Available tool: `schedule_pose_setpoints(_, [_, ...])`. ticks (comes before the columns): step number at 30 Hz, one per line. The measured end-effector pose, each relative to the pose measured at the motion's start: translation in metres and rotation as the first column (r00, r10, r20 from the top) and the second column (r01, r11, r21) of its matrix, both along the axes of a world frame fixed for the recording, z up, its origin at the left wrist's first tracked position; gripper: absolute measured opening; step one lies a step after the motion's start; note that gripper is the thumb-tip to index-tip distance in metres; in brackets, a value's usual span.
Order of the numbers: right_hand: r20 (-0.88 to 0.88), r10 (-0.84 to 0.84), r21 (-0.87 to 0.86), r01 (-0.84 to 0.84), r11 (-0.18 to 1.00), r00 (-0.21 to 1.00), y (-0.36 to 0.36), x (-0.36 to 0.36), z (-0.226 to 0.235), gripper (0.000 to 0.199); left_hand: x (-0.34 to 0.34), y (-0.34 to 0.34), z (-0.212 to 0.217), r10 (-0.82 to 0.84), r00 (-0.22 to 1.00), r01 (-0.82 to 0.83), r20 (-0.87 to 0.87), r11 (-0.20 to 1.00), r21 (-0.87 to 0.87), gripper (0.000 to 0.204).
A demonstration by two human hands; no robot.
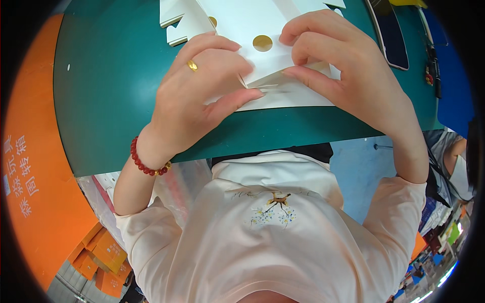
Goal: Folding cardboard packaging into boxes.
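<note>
A white die-cut card sheet (260, 20) lies on the green table in front of me, its near edge lifted a little. On it shows a round gold-brown spot (262, 43); whether it is a hole or a print I cannot tell. My left hand (202, 76), with a gold ring and a red bead bracelet, pinches the sheet's near left corner between thumb and fingers. My right hand (338, 55) grips the near right part, fingers on top and thumb at the edge. More white card (298, 97) lies underneath the lifted edge. Notched card pieces (184, 25) stack at the far left.
A dark phone (389, 33) lies on the green table (111, 91) at the far right. Beside it are a cord and a black pen (437, 81). A large orange box (35, 126) stands at the left, with smaller orange boxes (106, 250) below.
</note>
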State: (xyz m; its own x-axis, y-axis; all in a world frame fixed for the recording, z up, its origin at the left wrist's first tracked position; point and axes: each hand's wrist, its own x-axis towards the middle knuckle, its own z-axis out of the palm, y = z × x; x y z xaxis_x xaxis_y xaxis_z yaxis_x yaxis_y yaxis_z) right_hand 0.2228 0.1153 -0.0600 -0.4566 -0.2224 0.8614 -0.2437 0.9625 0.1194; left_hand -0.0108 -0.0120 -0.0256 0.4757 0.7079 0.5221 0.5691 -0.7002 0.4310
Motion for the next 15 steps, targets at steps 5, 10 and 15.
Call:
schedule_pose_setpoints(5, [0.686, -0.055, -0.499, 0.524, 0.690, 0.726, -0.047, 0.014, 0.058, 0.018, 0.004, 0.000, 0.004, 0.091, 0.992, -0.089, -0.083, 0.996, 0.024, 0.028])
schedule_pose_setpoints(10, [0.527, -0.075, -0.515, 0.388, 0.764, 0.847, -0.039, 0.017, 0.058, 0.022, 0.015, 0.001, 0.000, 0.182, 0.980, -0.179, -0.081, 0.983, 0.048, 0.019])
schedule_pose_setpoints(15, [0.686, 0.063, -0.638, 0.557, 0.532, 0.725, -0.036, 0.050, 0.075, 0.031, 0.018, 0.006, -0.003, 0.135, 0.989, -0.135, -0.058, 0.991, 0.008, 0.020])
